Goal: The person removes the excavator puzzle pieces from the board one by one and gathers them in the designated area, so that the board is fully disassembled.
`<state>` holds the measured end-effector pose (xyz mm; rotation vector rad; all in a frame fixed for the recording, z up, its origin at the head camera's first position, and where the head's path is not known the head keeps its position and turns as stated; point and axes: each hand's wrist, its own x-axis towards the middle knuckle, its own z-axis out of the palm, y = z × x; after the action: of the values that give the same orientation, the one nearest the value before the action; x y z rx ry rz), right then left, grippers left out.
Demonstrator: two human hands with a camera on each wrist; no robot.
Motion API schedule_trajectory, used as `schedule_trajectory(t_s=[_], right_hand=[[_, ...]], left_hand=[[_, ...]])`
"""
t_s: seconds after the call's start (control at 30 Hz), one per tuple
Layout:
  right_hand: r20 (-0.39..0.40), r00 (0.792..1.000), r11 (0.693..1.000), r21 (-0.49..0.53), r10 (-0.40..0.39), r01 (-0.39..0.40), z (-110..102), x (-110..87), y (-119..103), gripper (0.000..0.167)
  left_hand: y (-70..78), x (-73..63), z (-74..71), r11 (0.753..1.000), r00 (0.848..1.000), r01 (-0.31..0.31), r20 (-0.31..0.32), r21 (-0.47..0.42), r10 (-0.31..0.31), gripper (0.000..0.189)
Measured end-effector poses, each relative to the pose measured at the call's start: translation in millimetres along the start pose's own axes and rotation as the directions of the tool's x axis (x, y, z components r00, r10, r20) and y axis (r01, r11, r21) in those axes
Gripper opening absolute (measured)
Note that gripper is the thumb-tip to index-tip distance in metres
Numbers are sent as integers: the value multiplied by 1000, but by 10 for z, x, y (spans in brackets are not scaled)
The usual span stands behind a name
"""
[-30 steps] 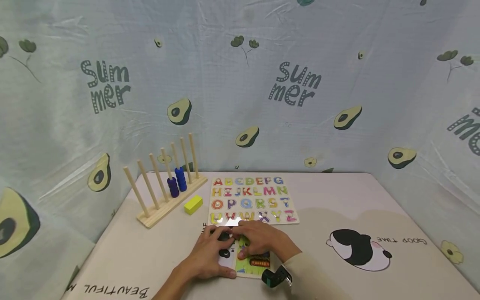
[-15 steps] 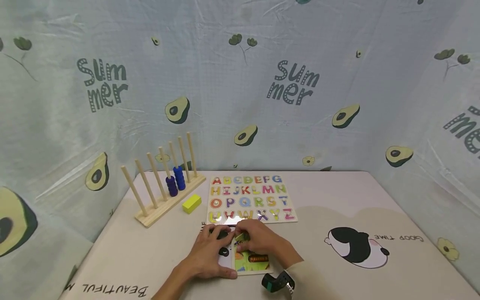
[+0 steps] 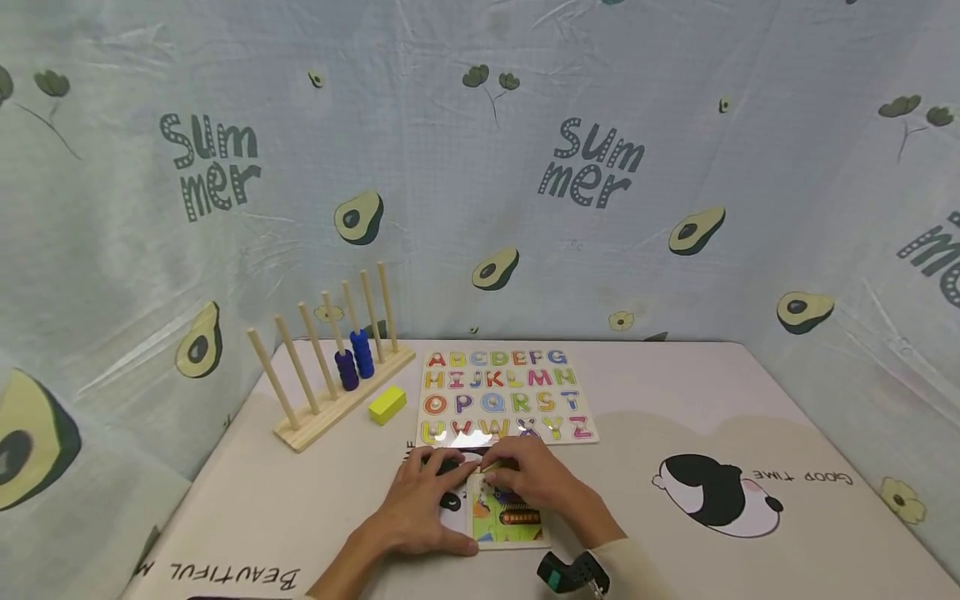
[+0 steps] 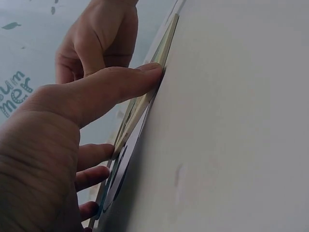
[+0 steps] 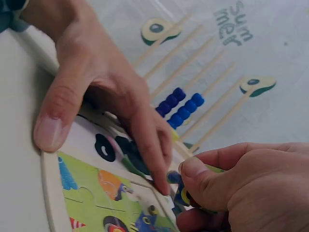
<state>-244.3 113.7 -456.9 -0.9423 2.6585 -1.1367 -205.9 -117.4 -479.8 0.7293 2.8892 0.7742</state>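
Observation:
A small jigsaw puzzle board (image 3: 512,537) with a pale wooden rim and bright green picture pieces lies on the table before me. My left hand (image 3: 416,504) holds its left side, thumb at the near corner and index finger by the far end. In the right wrist view, an unfilled patch shows near that index finger. My right hand (image 3: 536,477) is over the far part of the board and pinches a puzzle piece (image 5: 178,189) with blue, yellow and green on it. Fingers cover most of the piece.
Beyond the puzzle lies an alphabet peg board (image 3: 510,400). A yellow block (image 3: 387,405) sits left of it. Farther left stands a wooden peg rack (image 3: 341,404) with purple and blue beads on two pegs. A printed cloth hangs behind.
My right thumb was down on the green pieces; the right hand then lifted a piece, and is now slightly farther right with it. My left hand has hardly moved.

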Motion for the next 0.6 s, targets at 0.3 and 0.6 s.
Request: schedule_trajectory(t_s=[0.3, 0.6], right_hand=[[-160, 978, 983, 151, 131, -107, -126, -180, 30, 13], [-247, 958, 980, 172, 142, -101, -176, -326, 178, 20]], left_hand=[[-2, 4, 9, 1000, 1000, 21, 8, -14, -21, 103], [8, 0, 6, 1000, 1000, 22, 1, -20, -22, 103]])
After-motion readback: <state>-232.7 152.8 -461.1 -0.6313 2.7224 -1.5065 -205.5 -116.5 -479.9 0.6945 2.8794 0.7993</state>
